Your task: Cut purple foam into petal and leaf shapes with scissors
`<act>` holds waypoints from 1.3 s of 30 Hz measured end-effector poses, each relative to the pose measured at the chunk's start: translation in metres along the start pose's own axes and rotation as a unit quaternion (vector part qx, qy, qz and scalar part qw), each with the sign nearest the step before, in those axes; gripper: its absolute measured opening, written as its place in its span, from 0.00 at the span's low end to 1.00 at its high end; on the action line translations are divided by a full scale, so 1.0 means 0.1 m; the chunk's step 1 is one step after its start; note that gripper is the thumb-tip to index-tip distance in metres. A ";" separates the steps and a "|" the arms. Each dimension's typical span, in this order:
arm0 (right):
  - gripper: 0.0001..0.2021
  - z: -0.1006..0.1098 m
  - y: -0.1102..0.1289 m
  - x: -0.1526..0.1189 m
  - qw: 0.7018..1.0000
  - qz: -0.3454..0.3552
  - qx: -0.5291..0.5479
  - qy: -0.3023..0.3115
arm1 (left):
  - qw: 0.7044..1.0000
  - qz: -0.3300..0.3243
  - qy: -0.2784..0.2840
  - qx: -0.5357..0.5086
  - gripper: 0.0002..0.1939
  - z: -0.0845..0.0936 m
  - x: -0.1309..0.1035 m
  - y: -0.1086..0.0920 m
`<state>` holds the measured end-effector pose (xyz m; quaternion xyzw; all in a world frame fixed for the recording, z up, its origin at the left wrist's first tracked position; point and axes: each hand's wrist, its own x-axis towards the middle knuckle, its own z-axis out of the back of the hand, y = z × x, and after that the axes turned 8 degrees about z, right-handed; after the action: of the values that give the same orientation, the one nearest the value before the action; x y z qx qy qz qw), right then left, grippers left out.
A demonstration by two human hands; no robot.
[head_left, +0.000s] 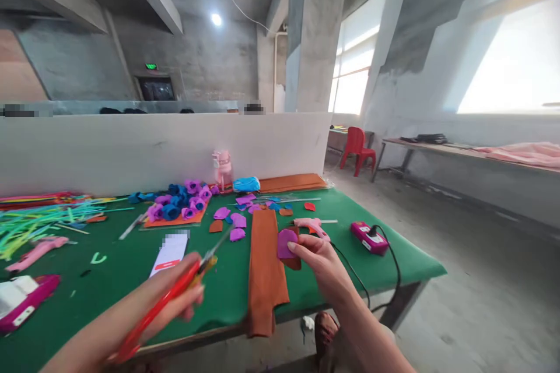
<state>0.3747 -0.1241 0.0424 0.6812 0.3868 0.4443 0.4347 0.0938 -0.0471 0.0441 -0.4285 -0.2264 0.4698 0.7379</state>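
Observation:
My left hand (186,297) is closed around a pair of scissors with red handles (157,303); the blades point up and away, slightly blurred. Between the thumb and fingers of my right hand (321,262) is a purple petal-shaped piece (286,240), laid over a brown piece (294,264). Just left of these, a long brown strip of material (263,256) hangs over the table's front edge, with a notch cut near its lower right end. Loose purple petal pieces (238,220) lie beyond the scissors, along with a small brown piece (216,226).
Purple and blue rolled flowers (172,210) rest on an orange sheet. A pink glue gun (311,225) and a magenta power box (370,239) with a black cord are at right. Colourful stems (52,224), another glue gun (38,252) and a pink bottle (223,169) share the green table (227,303).

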 end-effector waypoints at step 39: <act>0.16 -0.81 -0.88 0.26 0.971 -0.071 0.226 -0.023 | 0.909 -0.013 -0.108 -0.403 0.16 -0.77 0.78 -0.08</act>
<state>0.2941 -0.0514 -0.0145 0.7425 0.5149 0.2976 0.3083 0.1903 -0.0114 0.0042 -0.6328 -0.4803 0.3730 0.4794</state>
